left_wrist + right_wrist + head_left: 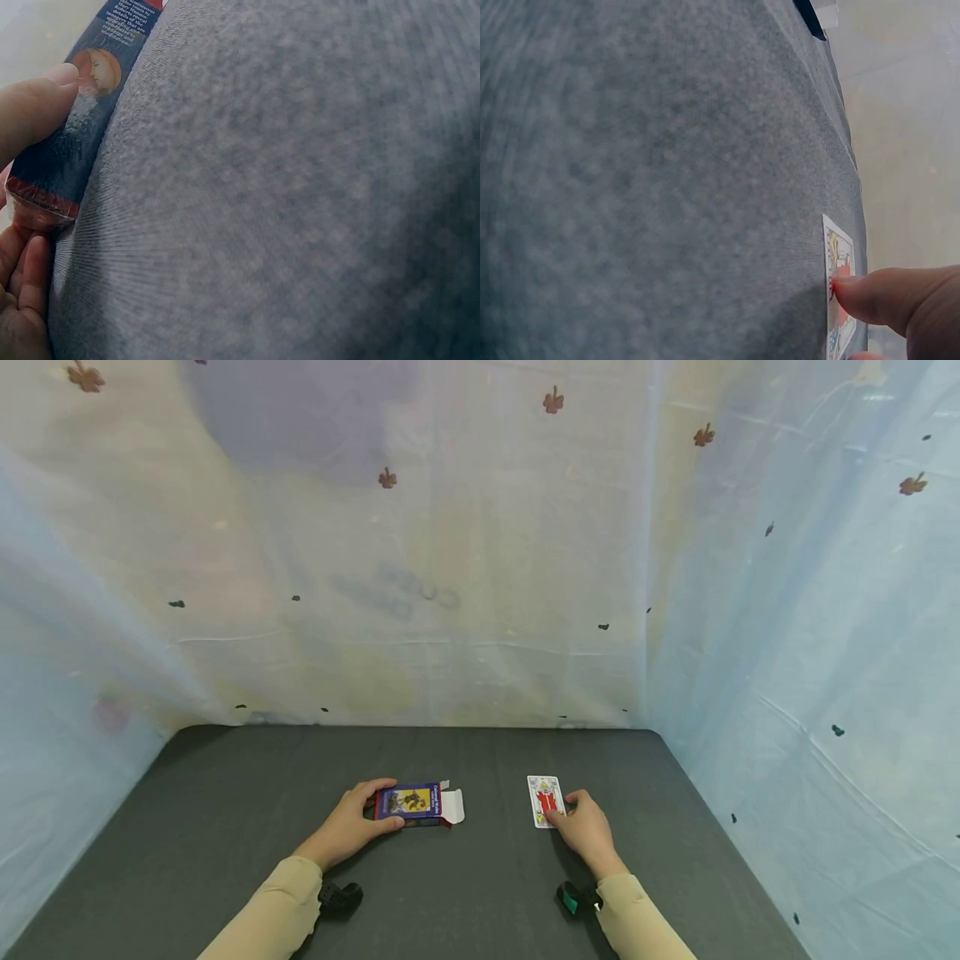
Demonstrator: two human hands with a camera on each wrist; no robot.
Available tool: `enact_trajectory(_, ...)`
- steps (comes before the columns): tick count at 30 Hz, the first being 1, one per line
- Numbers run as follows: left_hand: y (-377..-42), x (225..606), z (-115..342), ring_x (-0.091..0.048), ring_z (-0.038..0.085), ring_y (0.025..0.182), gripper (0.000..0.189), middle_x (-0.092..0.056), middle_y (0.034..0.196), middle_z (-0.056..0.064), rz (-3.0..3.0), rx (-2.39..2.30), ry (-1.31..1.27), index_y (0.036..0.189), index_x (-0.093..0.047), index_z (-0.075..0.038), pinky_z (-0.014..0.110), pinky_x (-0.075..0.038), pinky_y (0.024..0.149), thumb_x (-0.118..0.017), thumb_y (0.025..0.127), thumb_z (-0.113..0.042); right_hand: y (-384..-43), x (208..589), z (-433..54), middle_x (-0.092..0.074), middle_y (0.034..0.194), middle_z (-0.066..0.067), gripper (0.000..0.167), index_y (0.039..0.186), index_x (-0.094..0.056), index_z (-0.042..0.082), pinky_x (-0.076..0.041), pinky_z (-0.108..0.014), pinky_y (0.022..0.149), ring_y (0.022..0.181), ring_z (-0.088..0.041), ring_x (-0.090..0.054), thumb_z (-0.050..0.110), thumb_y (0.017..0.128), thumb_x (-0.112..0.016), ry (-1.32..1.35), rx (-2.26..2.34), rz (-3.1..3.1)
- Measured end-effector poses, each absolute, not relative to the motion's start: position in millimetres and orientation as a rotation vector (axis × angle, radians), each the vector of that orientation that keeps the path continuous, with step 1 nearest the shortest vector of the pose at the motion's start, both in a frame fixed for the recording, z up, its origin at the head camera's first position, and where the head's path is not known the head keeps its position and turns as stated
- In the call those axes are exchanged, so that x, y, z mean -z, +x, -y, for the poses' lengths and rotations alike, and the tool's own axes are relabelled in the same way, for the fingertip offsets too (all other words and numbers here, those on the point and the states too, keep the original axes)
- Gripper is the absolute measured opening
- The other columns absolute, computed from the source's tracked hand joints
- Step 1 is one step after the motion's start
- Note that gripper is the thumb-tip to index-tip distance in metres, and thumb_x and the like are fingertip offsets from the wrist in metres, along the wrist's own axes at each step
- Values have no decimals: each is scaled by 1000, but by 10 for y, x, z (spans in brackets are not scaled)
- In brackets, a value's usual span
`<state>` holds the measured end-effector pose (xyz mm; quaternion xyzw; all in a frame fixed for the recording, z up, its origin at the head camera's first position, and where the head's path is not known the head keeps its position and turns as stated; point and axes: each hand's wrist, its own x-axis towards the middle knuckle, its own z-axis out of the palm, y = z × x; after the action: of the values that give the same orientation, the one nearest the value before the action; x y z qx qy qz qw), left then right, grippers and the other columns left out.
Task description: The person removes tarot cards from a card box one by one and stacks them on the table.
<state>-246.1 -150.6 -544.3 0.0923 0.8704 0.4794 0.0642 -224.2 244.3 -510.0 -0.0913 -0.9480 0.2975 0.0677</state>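
On the left of the dark table, my left hand (351, 820) grips a blue and purple card box (408, 803) between thumb and fingers. The box has a yellow picture on top, and its white end flap (452, 807) stands open to the right. In the left wrist view, the thumb lies along the box's printed side (101, 82). To the right, my right hand (588, 831) holds a white-bordered card (544, 797) with a red figure by its near right edge. The thumb is on the card's face (846, 262); the other fingers are mostly hidden.
A dark grey cloth covers the table (480, 893). Pale translucent curtains (465, 568) with small leaf marks hang behind it and along both sides. Black wrist straps (341, 900) sit at both sleeve cuffs. Bare cloth lies between the box and the card.
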Motion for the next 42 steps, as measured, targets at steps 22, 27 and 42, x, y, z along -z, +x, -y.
enact_trajectory(22, -2452, 5421, 1508, -41, 24, 116, 77, -44, 137, 5, -2640, -1439, 288, 143, -45, -28, 49, -40, 93, -77, 78, -52, -2302, 5062, -2300, -60, 90, -5, 45, 121, -58, 3, -44, -32, 61, 70, -14, -54, 34, 90, -70, -166, -1208, 2690)
enact_trajectory(27, -2423, 5403, 1501, -41, 24, 117, 75, -43, 137, 6, -2627, -1446, 264, 143, -45, -29, 50, -40, 93, -77, 78, -49, -2304, 5049, -2149, -60, 90, -3, 50, 120, -60, 5, -46, -31, 59, 72, -14, -55, 41, 88, -71, -92, -1272, 2646)
enact_trajectory(42, -2430, 5399, 1479, -42, 24, 115, 77, -44, 136, 7, -2631, -1459, 266, 143, -45, -26, 49, -41, 92, -78, 77, -49, -2362, 5084, -1643, -60, 86, 1, 51, 115, -63, 3, -46, -28, 61, 71, -12, -56, 44, 87, -71, 113, -1310, 2637)
